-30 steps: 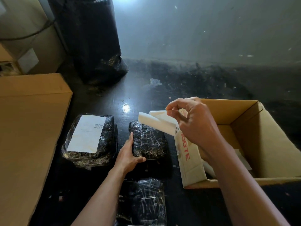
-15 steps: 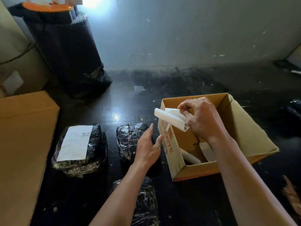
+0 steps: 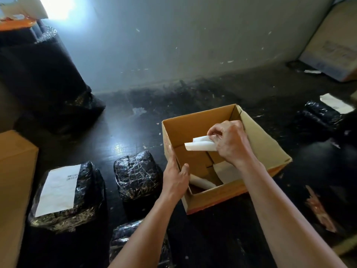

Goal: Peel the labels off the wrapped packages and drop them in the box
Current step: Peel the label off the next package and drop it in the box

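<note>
An open cardboard box (image 3: pixel 266 144) sits on the dark floor at centre right. My right hand (image 3: pixel 230 142) hovers over its opening and pinches a curled white label (image 3: pixel 199 145). My left hand (image 3: pixel 176 176) grips the box's left wall, thumb inside. Other peeled labels (image 3: pixel 202 182) lie in the bottom of the box. Left of the box sits a bare black wrapped package (image 3: pixel 136 174). Further left, a larger wrapped package (image 3: pixel 88 190) carries a white label (image 3: pixel 59 188). A third package (image 3: pixel 123 240) lies partly hidden under my left forearm.
A big brown carton (image 3: pixel 13 190) stands at the left edge. A tall black wrapped bundle (image 3: pixel 38 74) stands at the back left against the wall. At the right lie another black package (image 3: pixel 318 117) with a white paper (image 3: pixel 335 103), and a carton (image 3: pixel 332 47) leaning in the corner.
My right hand carried the peeled label from beside the box to over its opening. My left hand left the bare package and took hold of the box's left wall. The camera turned right.
</note>
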Available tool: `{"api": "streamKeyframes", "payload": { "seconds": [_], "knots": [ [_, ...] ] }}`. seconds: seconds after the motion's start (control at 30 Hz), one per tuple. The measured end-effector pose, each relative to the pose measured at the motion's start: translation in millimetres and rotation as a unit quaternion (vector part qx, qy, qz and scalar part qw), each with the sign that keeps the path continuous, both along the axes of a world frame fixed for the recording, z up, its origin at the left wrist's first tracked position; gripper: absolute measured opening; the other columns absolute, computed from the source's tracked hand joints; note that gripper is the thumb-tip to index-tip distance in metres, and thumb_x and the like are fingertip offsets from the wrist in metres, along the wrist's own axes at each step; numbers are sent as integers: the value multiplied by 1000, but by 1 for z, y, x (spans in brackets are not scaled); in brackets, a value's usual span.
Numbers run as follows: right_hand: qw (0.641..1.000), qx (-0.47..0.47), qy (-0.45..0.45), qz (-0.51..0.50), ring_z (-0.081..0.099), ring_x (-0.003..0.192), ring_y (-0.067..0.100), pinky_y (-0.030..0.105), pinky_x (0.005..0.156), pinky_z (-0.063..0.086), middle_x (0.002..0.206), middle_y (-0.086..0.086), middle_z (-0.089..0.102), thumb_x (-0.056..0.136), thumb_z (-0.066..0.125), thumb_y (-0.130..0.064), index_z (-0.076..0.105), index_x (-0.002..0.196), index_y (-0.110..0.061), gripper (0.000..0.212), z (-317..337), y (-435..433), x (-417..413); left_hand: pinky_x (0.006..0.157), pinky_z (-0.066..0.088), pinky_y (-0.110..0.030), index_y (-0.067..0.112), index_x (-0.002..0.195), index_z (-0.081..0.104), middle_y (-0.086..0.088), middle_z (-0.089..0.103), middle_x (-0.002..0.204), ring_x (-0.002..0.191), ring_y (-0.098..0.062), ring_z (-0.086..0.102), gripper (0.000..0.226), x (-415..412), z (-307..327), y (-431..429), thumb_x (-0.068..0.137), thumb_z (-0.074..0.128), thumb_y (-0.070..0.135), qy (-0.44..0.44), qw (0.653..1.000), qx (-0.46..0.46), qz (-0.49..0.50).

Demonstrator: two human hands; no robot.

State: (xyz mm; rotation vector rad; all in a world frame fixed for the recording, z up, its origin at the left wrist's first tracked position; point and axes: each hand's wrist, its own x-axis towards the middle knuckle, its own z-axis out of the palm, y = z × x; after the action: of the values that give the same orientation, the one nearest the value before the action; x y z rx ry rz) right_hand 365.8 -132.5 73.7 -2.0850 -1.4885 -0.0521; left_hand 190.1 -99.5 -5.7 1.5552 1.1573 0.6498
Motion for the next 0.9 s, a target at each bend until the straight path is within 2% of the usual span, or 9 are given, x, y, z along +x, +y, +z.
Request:
{"api": "streamKeyframes", "payload": {
  "seconds": [0.07,0.2,0.27,0.37,0.47,0.57,0.63,0.73,0.9],
  "knots": [
    [1000,-12,8,-18,49,108,16,39,94,49,114,-1,59,87,74,-22,75,98,-23,12,-5,3,4,112,41,-41,59,150,-6,7,38,157,131,-14,48,83,1,-2,0,100,51,24,-15,1000,-10,9],
    [999,-43,-2,5,63,98,17,46,91,53,107,-1,70,86,75,-22,74,99,-21,13,-17,15,12,110,44,-39,64,146,-7,12,45,147,127,-14,53,81,1,-11,3,102,49,25,-32,999,-6,14],
    [998,-63,-7,8,65,95,17,43,94,50,105,0,72,86,75,-25,71,99,-21,14,-22,21,14,98,52,-29,65,145,-6,18,50,136,118,-8,58,80,1,-14,4,103,48,24,-37,999,-11,12],
    [997,-82,-7,9,64,96,17,43,94,49,103,1,71,85,76,-28,66,98,-24,17,-30,30,17,82,50,-13,56,152,-3,23,48,131,109,2,58,79,1,-14,4,103,48,21,-48,999,-21,13],
    [994,-104,-21,7,59,101,18,42,92,45,105,2,69,87,74,-28,71,102,-21,17,-35,36,21,94,48,-19,54,153,-1,31,47,128,111,5,57,79,1,-13,3,102,49,21,-56,998,-22,17],
    [993,-111,-48,12,54,102,18,42,89,44,105,1,66,90,70,-27,75,98,-22,11,-38,37,23,93,41,-11,51,155,2,46,38,125,106,20,50,77,2,-12,3,102,51,23,-53,998,-21,22],
    [993,-104,-51,11,54,100,17,42,88,44,103,0,66,90,69,-27,74,96,-21,10,-41,38,23,102,39,-15,48,156,4,52,30,125,111,23,44,74,2,-12,2,103,51,28,-61,998,-17,28],
    [994,-98,-49,11,59,95,16,38,85,43,100,0,70,92,66,-29,72,96,-21,11,-45,39,23,112,30,-24,46,157,3,38,23,141,132,10,31,70,4,-10,2,105,48,37,-67,997,-10,25],
    [995,-100,-22,15,65,92,16,39,89,44,96,-2,71,90,69,-32,67,94,-23,10,-48,38,26,114,27,-26,44,157,2,32,18,145,134,6,25,68,5,-10,1,106,45,37,-72,997,-17,29]
  ]
}}
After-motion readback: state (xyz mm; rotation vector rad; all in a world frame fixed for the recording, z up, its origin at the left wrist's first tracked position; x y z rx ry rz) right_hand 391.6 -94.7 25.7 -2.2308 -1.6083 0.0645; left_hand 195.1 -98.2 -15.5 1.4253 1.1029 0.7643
